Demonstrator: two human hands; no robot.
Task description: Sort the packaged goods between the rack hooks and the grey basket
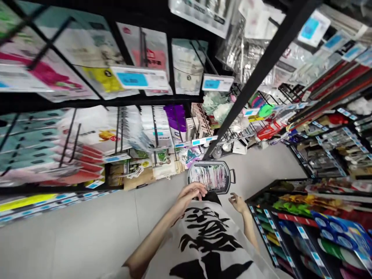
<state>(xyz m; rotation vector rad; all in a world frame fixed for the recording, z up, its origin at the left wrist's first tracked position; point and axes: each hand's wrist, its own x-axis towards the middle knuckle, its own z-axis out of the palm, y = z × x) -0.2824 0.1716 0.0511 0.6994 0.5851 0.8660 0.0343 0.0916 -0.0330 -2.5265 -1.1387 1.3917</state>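
Observation:
A grey shopping basket (229,176) full of pink and white packets stands on the pale floor in front of me. My left hand (192,192) reaches down over the basket's near rim, its fingers curled onto the packets. My right hand (237,202) hovers just right of the basket with fingers loosely apart and nothing in it. My patterned white and black shirt fills the bottom of the view.
Black wire racks (87,100) hung with packaged goods and blue price tags (132,79) line the left. A black upright post (261,73) crosses diagonally. Shelves (305,217) with colourful goods stand at the right. The grey floor aisle (87,232) runs between them.

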